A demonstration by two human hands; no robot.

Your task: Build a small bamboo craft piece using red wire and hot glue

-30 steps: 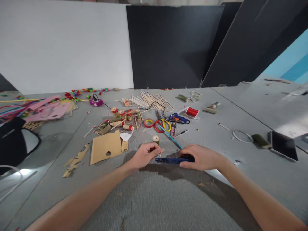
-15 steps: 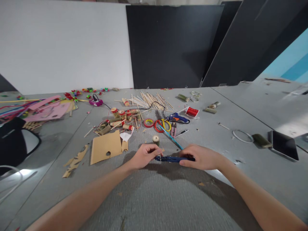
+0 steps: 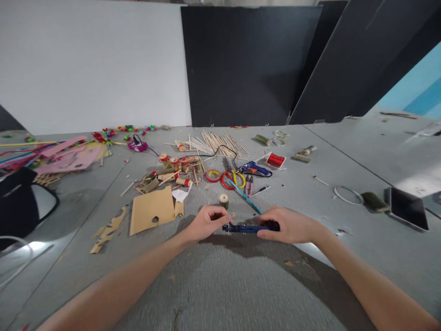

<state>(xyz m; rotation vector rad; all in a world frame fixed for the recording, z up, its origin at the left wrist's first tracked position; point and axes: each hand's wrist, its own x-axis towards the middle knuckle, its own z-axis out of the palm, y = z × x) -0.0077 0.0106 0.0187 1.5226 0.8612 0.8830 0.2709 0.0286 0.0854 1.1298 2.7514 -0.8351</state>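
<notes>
My right hand [image 3: 291, 224] is closed round the handles of dark blue pliers [image 3: 246, 228], which lie level just above the grey table [image 3: 220, 285]. My left hand [image 3: 208, 222] is pinched at the pliers' jaw end; what its fingertips hold is too small to make out. A thin blue stick [image 3: 245, 196] runs diagonally just behind the hands. A short bamboo stub [image 3: 223, 200] stands upright a little beyond my left hand.
A brown cardboard sheet [image 3: 151, 211] with a hole lies to the left. Beyond are red-and-yellow scissors [image 3: 232, 178], a blue glue gun [image 3: 257, 169], a red wire spool [image 3: 274, 160], bamboo pieces [image 3: 172, 172] and sticks [image 3: 213, 142]. A tablet [image 3: 406, 207] sits right, pink paper [image 3: 69, 156] far left.
The pliers' handles have drawn together in my right hand. The small stick upright at the jaws a second ago no longer shows. Both hands stay in place.
</notes>
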